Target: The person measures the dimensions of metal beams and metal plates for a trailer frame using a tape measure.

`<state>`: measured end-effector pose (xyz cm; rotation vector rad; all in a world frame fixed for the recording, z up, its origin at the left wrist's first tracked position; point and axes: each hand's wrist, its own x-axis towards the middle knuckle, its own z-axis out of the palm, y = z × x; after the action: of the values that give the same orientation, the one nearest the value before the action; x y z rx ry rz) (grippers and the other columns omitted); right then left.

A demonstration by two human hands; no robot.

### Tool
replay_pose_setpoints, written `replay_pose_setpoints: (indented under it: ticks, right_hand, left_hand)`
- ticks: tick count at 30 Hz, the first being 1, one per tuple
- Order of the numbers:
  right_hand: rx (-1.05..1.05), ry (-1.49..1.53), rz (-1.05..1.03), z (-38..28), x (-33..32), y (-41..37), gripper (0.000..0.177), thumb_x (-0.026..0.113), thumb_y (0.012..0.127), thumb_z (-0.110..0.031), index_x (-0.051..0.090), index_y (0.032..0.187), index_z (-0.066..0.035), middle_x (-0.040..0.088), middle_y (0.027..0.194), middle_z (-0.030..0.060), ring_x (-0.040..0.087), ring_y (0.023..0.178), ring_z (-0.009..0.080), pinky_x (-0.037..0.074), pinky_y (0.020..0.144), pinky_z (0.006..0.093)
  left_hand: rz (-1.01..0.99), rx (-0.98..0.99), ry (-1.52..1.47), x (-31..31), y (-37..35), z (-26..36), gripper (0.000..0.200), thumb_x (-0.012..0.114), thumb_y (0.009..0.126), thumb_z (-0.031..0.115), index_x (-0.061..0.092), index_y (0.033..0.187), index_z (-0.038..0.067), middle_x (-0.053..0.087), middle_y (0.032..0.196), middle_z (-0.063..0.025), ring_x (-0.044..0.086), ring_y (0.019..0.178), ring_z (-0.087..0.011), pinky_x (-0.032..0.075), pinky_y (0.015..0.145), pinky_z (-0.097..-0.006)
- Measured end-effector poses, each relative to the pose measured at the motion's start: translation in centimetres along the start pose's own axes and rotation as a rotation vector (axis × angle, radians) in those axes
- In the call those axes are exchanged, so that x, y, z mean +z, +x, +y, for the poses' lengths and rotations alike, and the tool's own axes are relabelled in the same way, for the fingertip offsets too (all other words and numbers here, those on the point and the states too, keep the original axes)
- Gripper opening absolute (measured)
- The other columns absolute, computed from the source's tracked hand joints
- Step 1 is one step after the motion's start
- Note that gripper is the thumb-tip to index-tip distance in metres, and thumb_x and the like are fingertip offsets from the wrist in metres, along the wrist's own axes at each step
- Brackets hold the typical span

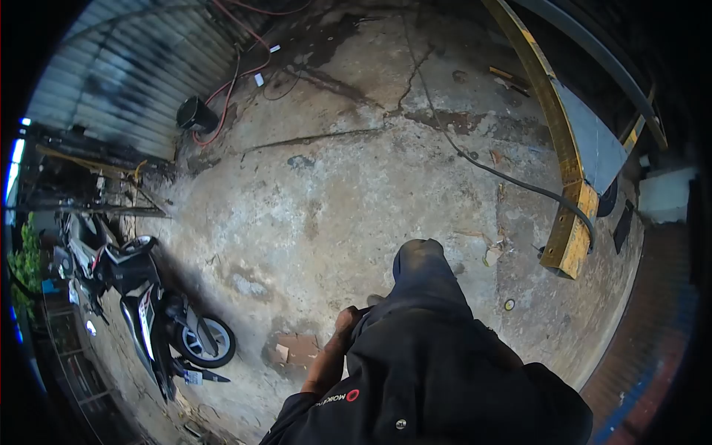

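Observation:
My left hand [346, 320] is curled closed beside my left hip, against a dark edge of cloth or some dark thing. What its fingers hold, if anything, is hidden. The bare left forearm [326, 366] comes out of a black jacket [437, 378] with a small red emblem and white lettering. A dark trouser leg [426, 278] reaches forward with the knee bent, and part of a shoe shows beside it. No part of my right hand shows; the jacket covers that side.
At left a black motorcycle [141, 319] is parked. A black bucket [196, 115] and red hose [222, 119] lie by the corrugated wall [148, 74]. A dark cable [493, 169] crosses the concrete floor [334, 193] to a yellow steel beam [569, 222]. Flattened cardboard [300, 348] lies near my left.

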<state>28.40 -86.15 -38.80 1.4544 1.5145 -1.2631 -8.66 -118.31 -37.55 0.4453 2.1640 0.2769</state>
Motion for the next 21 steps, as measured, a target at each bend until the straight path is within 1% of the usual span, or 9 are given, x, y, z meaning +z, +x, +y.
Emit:
replay_pose_setpoints:
  ticks: [4,7,9,11,13,15,17,20,21]
  right_hand:
    - [-0.045,0.022,-0.059,-7.1,6.3,0.8,0.039,0.058,0.088,-0.042,0.066,0.091,-0.003,0.066,0.078,0.0157,0.066,0.066,0.0293,0.053,0.065,0.0456]
    - [-0.076,0.046,-0.084,-14.5,6.4,4.4,0.043,0.058,0.088,-0.044,0.067,0.088,-0.002,0.067,0.078,0.0167,0.067,0.066,0.0300,0.053,0.067,0.0453]
    - [-0.093,0.073,-0.096,-20.4,4.2,7.7,0.046,0.058,0.087,-0.046,0.068,0.086,-0.001,0.068,0.079,0.0174,0.067,0.066,0.0304,0.054,0.069,0.0451]
    - [-0.059,0.104,-0.106,-26.8,-0.3,11.7,0.049,0.058,0.087,-0.048,0.069,0.084,0.000,0.069,0.079,0.0180,0.068,0.066,0.0309,0.054,0.070,0.0449]
    - [-0.050,-0.100,-0.009,-35.2,-6.9,16.1,0.049,0.059,0.087,-0.048,0.070,0.085,0.000,0.069,0.084,0.0206,0.068,0.076,0.0354,0.051,0.081,0.0453]
    - [-0.265,0.062,0.282,-42.9,-13.3,18.2,0.041,0.060,0.086,-0.040,0.069,0.086,-0.001,0.066,0.096,0.0236,0.060,0.097,0.0425,0.048,0.085,0.0480]
    - [-0.410,0.489,0.362,-52.2,-19.6,14.7,0.031,0.058,0.091,-0.033,0.062,0.099,-0.003,0.062,0.071,0.0065,0.060,0.058,0.0162,0.048,0.050,0.0320]
    - [-0.558,0.713,0.340,-62.4,-26.2,8.8,0.031,0.061,0.090,-0.032,0.064,0.099,-0.003,0.064,0.074,0.0052,0.061,0.064,0.0119,0.048,0.055,0.0285]
    - [-0.605,0.732,0.355,-66.0,-28.3,9.2,0.031,0.061,0.091,-0.033,0.063,0.100,-0.004,0.064,0.074,0.0043,0.060,0.063,0.0118,0.048,0.055,0.0282]
  left_hand:
    - [-0.214,0.234,-0.047,-3.6,9.2,-4.3,0.036,0.056,0.084,0.035,0.068,0.099,0.005,0.066,0.106,-0.0198,0.063,0.101,-0.0377,0.051,0.083,-0.0426]
    - [-0.116,0.514,-0.146,-4.0,18.8,-9.4,0.035,0.056,0.084,0.036,0.068,0.099,0.006,0.066,0.107,-0.0196,0.063,0.101,-0.0368,0.051,0.082,-0.0429]
    - [-0.064,0.270,-0.175,-14.7,18.5,-4.0,0.033,0.057,0.085,0.035,0.068,0.096,0.006,0.066,0.104,-0.0215,0.062,0.100,-0.0377,0.051,0.081,-0.0454]
    - [-0.179,0.232,0.320,-26.8,17.4,6.9,0.032,0.056,0.086,0.034,0.066,0.093,0.005,0.066,0.100,-0.0231,0.063,0.097,-0.0391,0.051,0.079,-0.0472]
    - [0.136,0.300,0.367,-30.2,25.4,4.5,0.030,0.056,0.086,0.033,0.064,0.093,0.004,0.066,0.091,-0.0230,0.063,0.088,-0.0421,0.051,0.075,-0.0486]
    - [0.208,0.315,0.290,-35.3,30.6,6.4,0.030,0.055,0.086,0.033,0.063,0.093,0.004,0.066,0.087,-0.0221,0.063,0.085,-0.0437,0.051,0.074,-0.0489]
    - [0.239,0.276,0.144,-40.9,32.2,13.9,0.028,0.058,0.084,0.029,0.061,0.093,0.003,0.065,0.088,-0.0224,0.062,0.088,-0.0429,0.051,0.076,-0.0492]
    - [0.206,0.339,0.261,-45.9,34.7,24.1,0.024,0.059,0.083,0.026,0.061,0.094,0.004,0.066,0.090,-0.0201,0.062,0.088,-0.0402,0.051,0.076,-0.0488]
    - [0.224,0.485,0.430,-45.0,39.3,25.2,0.024,0.062,0.081,0.024,0.060,0.097,0.007,0.065,0.095,-0.0167,0.061,0.091,-0.0373,0.051,0.077,-0.0485]
